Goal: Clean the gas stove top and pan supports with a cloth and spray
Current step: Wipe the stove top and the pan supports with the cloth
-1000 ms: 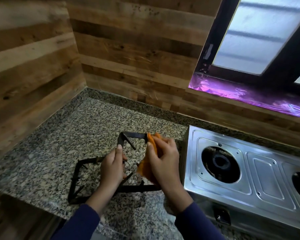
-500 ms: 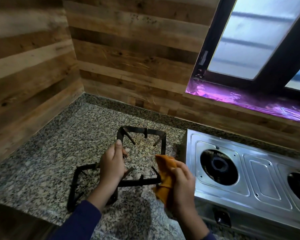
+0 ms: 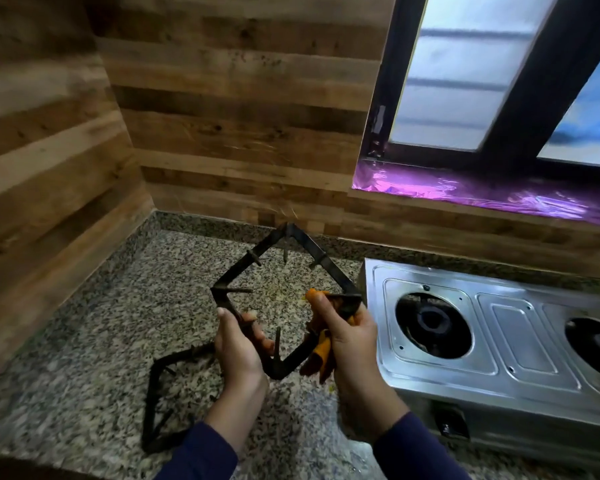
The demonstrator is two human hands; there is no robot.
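Black square metal pan support (image 3: 312,249) held up off the counter, tilted on one corner like a diamond, top corner near the foot of the wood-plank wall (image 3: 239,116), right corner just beside the stove's left edge. Open speckled grey granite countertop (image 3: 84,341) to the left, running into the wall corner. Left hand (image 3: 239,348) grips the lower-left bar, fingers curled round it. Right hand (image 3: 347,337) pinches a crumpled orange cloth (image 3: 323,355) against the lower-right bar and right corner; cloth tail hangs below the palm. A second black pan support (image 3: 151,400) lies flat on the granite below the left wrist, partly hidden by the forearm. Stainless steel two-burner gas stove (image 3: 520,341) sits to the right, supports off, dark round burner (image 3: 432,322) exposed in a pressed recess. Dark-framed window (image 3: 465,81) above it, shiny purple foil on the sill (image 3: 465,192). Prongs point inward from the held frame's bars.
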